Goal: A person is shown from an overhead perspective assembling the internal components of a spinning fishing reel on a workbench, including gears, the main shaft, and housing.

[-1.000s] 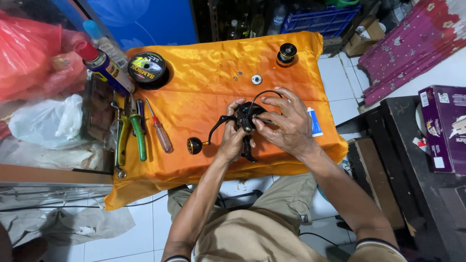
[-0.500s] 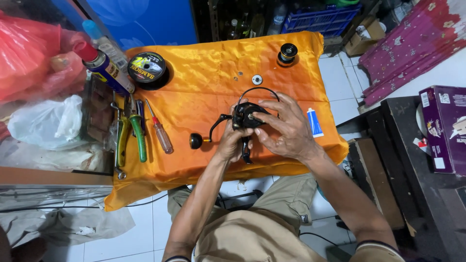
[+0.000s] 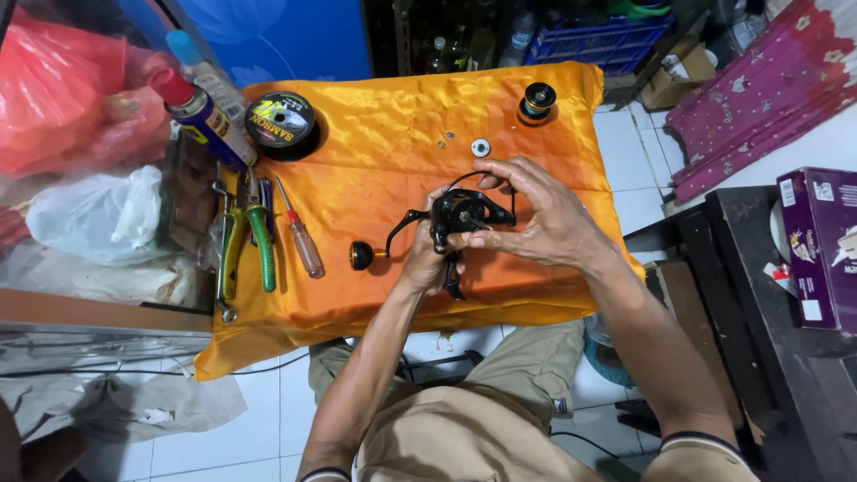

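Note:
Over the orange cloth [image 3: 384, 143] I hold a black fishing reel body [image 3: 464, 214] with both hands. My left hand [image 3: 427, 259] grips it from below, by the foot. My right hand [image 3: 540, 214] closes around its right side, fingers on the thin wire bail. The reel's crank arm sticks out to the left and ends in a round black knob [image 3: 361, 256] just above the cloth.
A black-and-gold spool [image 3: 538, 100], a small washer [image 3: 480, 148] and tiny parts lie at the far side. A round line spool [image 3: 279, 120], a spray can [image 3: 201, 116], green-handled pliers [image 3: 261, 241] and a screwdriver [image 3: 301, 236] lie left. Plastic bags sit left, a purple box [image 3: 817, 245] right.
The reel has turned a little in my hands, and the crank knob has shifted slightly. My right fingers have moved up onto the bail. Nothing on the cloth has moved.

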